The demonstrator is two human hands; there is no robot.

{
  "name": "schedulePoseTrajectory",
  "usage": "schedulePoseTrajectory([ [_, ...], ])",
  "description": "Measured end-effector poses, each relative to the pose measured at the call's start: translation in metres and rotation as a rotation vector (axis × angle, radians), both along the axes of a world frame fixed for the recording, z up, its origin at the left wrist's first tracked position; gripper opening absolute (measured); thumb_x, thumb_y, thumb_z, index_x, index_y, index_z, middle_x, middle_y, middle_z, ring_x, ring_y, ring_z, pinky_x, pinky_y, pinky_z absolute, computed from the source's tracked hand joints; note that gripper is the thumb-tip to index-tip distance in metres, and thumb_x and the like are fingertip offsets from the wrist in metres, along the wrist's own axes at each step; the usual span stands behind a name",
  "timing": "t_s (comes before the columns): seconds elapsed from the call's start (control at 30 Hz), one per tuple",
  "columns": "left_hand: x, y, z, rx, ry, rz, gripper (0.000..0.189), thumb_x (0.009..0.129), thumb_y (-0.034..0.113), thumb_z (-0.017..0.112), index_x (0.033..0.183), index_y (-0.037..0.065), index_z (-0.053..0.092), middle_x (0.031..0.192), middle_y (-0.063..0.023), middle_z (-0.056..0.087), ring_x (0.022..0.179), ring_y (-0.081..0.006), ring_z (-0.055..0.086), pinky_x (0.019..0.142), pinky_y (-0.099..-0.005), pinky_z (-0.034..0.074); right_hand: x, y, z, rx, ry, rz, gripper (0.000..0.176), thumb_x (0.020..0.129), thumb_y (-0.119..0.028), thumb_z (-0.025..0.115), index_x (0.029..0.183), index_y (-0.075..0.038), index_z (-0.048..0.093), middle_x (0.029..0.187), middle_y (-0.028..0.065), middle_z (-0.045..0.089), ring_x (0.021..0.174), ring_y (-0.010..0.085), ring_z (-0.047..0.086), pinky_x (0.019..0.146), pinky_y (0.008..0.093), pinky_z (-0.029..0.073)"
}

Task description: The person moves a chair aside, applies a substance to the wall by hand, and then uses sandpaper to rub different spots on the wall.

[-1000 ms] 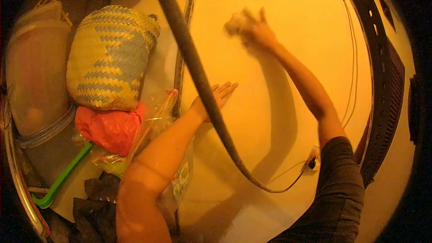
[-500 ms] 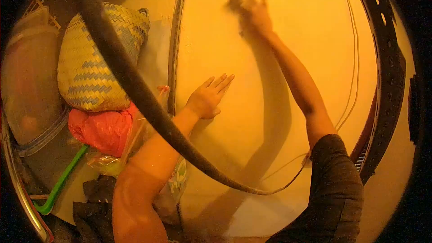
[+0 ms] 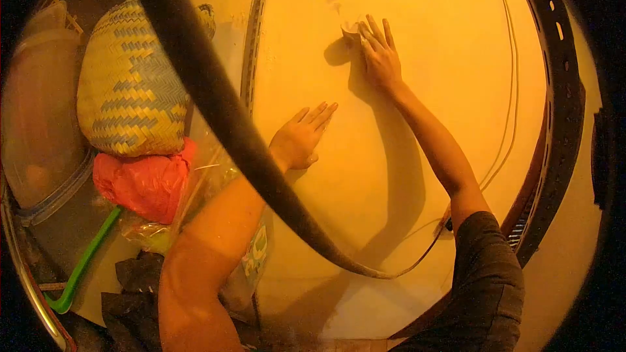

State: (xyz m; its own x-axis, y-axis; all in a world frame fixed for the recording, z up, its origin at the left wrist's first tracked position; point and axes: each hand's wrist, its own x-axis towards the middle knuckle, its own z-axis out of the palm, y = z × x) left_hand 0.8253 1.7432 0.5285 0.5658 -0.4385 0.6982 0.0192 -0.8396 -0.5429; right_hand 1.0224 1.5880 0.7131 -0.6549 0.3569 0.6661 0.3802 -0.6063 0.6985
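My left hand [image 3: 301, 138] lies flat with its fingers stretched against the pale wall [image 3: 450, 85], holding nothing. Higher up, my right hand [image 3: 381, 58] is at the wall, with a thin curled sheet [image 3: 352, 32] that looks like sandpaper between thumb and fingers. Some of its fingers reach upward past the sheet. A faint smudged patch [image 3: 334, 5] marks the wall just above the sheet. Shadows of the right hand and arm fall on the wall.
A dark curved strap or tube [image 3: 215, 104] crosses the near view. Left stand a woven basket [image 3: 130, 85], a red plastic bag [image 3: 143, 182], a green handle [image 3: 88, 264] and a clear container [image 3: 45, 111]. Slotted metal uprights [image 3: 566, 111] and thin cables [image 3: 514, 78] are at right.
My right hand has moved down a little, and the sheet, blurred before, now shows clearly. The smudged patch is uncovered. My left hand stays on the wall; the view has shifted slightly.
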Motion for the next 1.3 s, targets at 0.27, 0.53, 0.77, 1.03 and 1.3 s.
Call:
schedulePoseTrajectory([
  [0.27,-0.001,-0.001,0.000,-0.016,-0.006,-0.028,0.092,0.068,0.024,0.076,0.147,-0.008,0.041,0.169,-0.0139,0.021,0.152,-0.0286,0.030,0.120,-0.0436,0.032,-0.015,0.016,0.016,-0.106,0.109,0.184,0.039,0.092,-0.004,0.053,0.131,0.000,0.060,0.147,0.0173,0.054,0.144,0.0349,0.044,0.121,0.0452,0.036],
  [0.53,-0.003,-0.003,0.000,-0.013,0.018,0.013,0.096,0.068,0.026,0.076,0.150,-0.007,0.038,0.169,-0.0148,0.020,0.153,-0.0285,0.029,0.121,-0.0444,0.032,-0.005,0.028,0.022,-0.190,0.130,0.154,0.051,0.094,-0.008,0.051,0.144,-0.007,0.051,0.153,0.0162,0.048,0.145,0.0358,0.041,0.123,0.0465,0.030],
  [0.77,-0.001,-0.001,0.001,-0.019,0.001,-0.011,0.094,0.069,0.025,0.075,0.150,-0.007,0.038,0.169,-0.0144,0.022,0.152,-0.0295,0.030,0.120,-0.0447,0.032,-0.012,0.055,0.048,-0.081,0.113,0.102,0.050,0.093,-0.007,0.049,0.143,-0.001,0.050,0.152,0.0168,0.048,0.144,0.0375,0.041,0.123,0.0474,0.028],
  [1.03,-0.002,0.000,0.003,-0.008,0.030,-0.037,0.090,0.071,0.021,0.073,0.149,-0.007,0.039,0.168,-0.0147,0.023,0.151,-0.0305,0.032,0.119,-0.0453,0.034,-0.013,0.068,0.071,-0.040,0.093,0.047,0.049,0.091,-0.009,0.051,0.139,0.001,0.053,0.149,0.0167,0.051,0.141,0.0380,0.044,0.121,0.0499,0.031],
  [1.3,-0.002,0.000,0.002,-0.028,0.012,-0.043,0.091,0.070,0.021,0.072,0.149,-0.007,0.039,0.168,-0.0146,0.024,0.151,-0.0296,0.032,0.119,-0.0444,0.034,-0.023,0.070,0.049,0.080,0.098,0.178,0.045,0.090,-0.008,0.053,0.134,0.001,0.057,0.145,0.0180,0.055,0.140,0.0385,0.046,0.120,0.0510,0.033],
])
